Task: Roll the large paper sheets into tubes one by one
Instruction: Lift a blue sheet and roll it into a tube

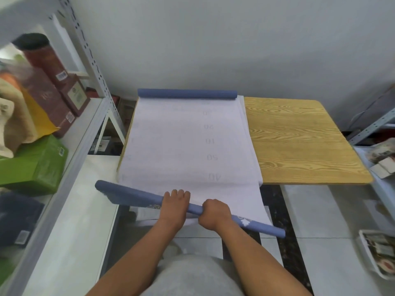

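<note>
a: what lines the left side?
b: a grey metal shelf unit (85, 133). on its upper board, a green box (36, 165) sits at the near end; a yellow bag (40, 118) and dark red cartons (49, 97) stand behind it, and a red cylinder with a black cap (40, 56) stands at the back.
a: and the right?
b: the bare wood-grain tabletop (299, 142), its right corners rounded. beyond its right edge, another shelf frame (376, 122) holds wrapped packets (382, 154). a white tray of packets (378, 253) is at the frame's lower right edge, above the grey tiled floor (320, 210).
</note>
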